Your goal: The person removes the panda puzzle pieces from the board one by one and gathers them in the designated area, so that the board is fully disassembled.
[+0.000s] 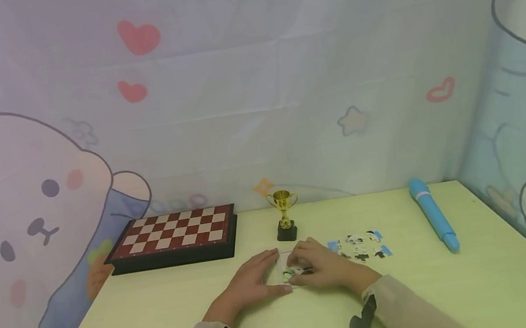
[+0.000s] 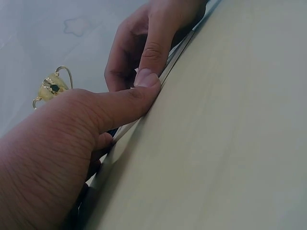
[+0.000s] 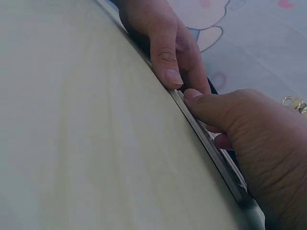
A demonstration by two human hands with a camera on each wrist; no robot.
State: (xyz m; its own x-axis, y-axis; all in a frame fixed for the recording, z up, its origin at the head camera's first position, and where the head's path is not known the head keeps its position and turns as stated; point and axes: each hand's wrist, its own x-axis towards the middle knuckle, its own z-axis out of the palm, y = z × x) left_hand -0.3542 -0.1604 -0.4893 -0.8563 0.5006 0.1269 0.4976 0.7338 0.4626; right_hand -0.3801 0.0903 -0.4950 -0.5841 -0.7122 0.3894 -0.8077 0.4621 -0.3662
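Left hand [image 1: 249, 283] and right hand [image 1: 323, 265] are both down on the bench [image 1: 164, 320], closing in from either side on a small flat puzzle tray [image 1: 291, 271] lying right between them. The left hand's thumb [image 2: 129, 103] is stretched out and pressed against the tray's near edge, its fingers curled over the far side, so it has the tray pinched. Same story on the right: thumb tip [image 3: 201, 103] on the thin rim of the tray, fingers wrapped behind it. In the wrist views the two thumb tips sit nearly touching along that edge.

The tray lies flat, its long side running left to right across the bench, directly in front of the person, and neither hand is nearer than the other; each holds its own end. How much of the picture inside is filled I cannot tell, as the hands cover most of it.

Just beside the right hand, further to the right, loose puzzle pieces [image 1: 360, 246] lie scattered flat. Behind the tray, near it, stands a little gold trophy [image 1: 284, 215], upright. Well off to the left sits a closed chessboard [image 1: 173, 238], and well off to the right a blue pen-shaped stick [image 1: 433, 214], lying lengthwise away from the person.
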